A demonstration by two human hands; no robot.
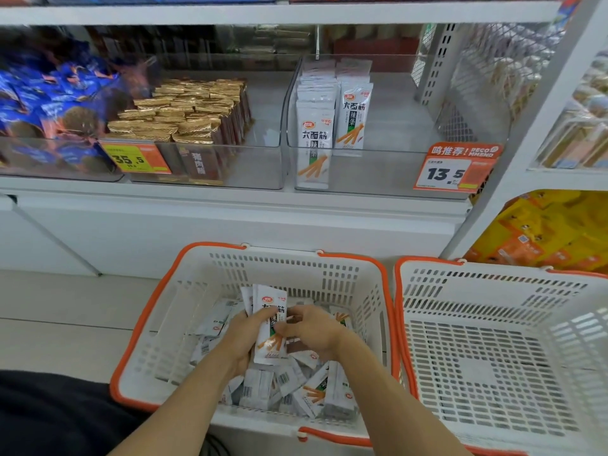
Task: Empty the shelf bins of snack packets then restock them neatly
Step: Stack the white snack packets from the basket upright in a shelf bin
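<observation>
Over the basket [158,327], both hands grip upright packets [270,327].

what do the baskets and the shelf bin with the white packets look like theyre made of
Baskets: probably rigid moulded plastic, matt white, slotted walls, orange rim.
Shelf bin: clear hard plastic, likely acrylic; glossy, packets visible through its front.
White packets: thin printed film, slight sheen.
</observation>
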